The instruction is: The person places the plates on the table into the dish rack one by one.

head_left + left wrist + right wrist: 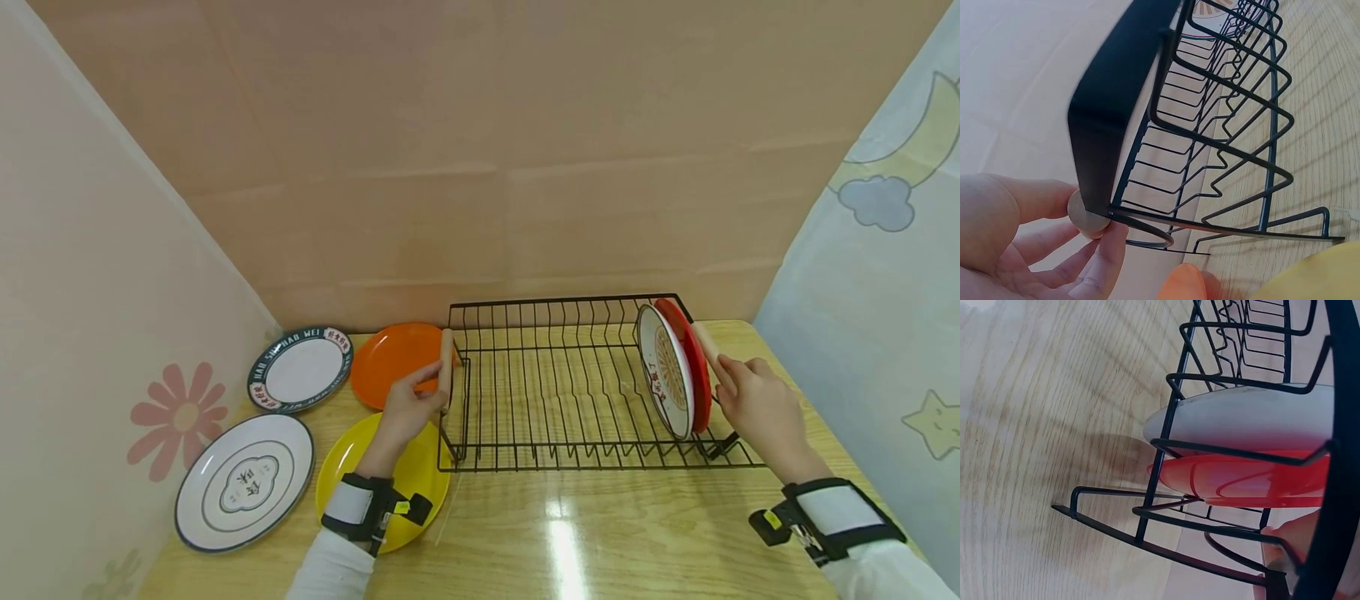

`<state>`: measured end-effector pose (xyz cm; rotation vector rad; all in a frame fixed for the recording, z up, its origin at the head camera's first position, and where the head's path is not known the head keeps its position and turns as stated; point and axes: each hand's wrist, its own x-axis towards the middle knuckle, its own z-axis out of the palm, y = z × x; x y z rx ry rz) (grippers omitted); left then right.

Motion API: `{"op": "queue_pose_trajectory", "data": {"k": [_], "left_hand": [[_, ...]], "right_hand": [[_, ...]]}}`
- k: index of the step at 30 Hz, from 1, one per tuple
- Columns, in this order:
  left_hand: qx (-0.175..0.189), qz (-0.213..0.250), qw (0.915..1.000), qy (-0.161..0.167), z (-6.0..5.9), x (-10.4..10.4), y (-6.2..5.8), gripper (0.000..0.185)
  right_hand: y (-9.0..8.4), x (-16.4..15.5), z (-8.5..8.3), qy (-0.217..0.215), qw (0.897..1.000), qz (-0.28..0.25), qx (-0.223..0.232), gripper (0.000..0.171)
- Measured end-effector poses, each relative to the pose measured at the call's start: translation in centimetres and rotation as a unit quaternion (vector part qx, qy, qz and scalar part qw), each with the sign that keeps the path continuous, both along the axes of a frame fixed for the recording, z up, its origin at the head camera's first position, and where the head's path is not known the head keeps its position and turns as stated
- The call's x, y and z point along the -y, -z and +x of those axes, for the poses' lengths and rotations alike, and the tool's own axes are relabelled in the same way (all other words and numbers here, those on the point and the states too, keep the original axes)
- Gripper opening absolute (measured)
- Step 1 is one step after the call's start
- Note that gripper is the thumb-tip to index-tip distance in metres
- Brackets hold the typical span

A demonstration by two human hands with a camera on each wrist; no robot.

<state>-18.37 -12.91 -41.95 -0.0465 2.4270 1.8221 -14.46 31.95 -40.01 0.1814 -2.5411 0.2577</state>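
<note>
A black wire dish rack [562,469] stands on the table between both hands. My left hand [405,412] pinches the light wooden handle [446,346] at its left end, thumb and fingers round the bar in the left wrist view. At the other end, my right hand [765,417] grips the matching wooden handle [707,343]; the rack's end partly hides these fingers in the right wrist view. Two plates stand on edge in the rack's right slots: a patterned white plate [667,375] and, right beside it, a red plate [701,379].
Left of the rack lie an orange plate [390,358], a yellow plate [423,467] partly under my left forearm, a dark-rimmed white plate [303,372] and a blue-edged white plate [277,508]. A tan wall [487,167] rises behind, with patterned sheets at both sides.
</note>
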Motion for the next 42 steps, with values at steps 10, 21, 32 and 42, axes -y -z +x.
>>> {"op": "queue_pose_trajectory", "data": {"k": [10,21,32,42], "left_hand": [[-0.01,0.017,0.9998,0.006,0.2,0.2,0.1,0.044],[-0.042,-0.093,0.9947,0.012,0.7,4.6,0.7,0.036],[-0.045,-0.247,0.9678,0.012,0.7,10.8,1.9,0.036],[0.004,-0.328,0.9438,0.036,0.2,13.0,3.3,0.038]], "right_hand": [[0.2,-0.2,-0.3,-0.007,1.0,0.008,0.004,0.036],[0.5,-0.4,-0.5,-0.01,1.0,0.009,-0.008,0.035],[0.5,-0.5,-0.4,-0.008,1.0,0.011,-0.004,0.035],[0.6,-0.5,-0.5,-0.011,1.0,0.013,-0.014,0.035]]}}
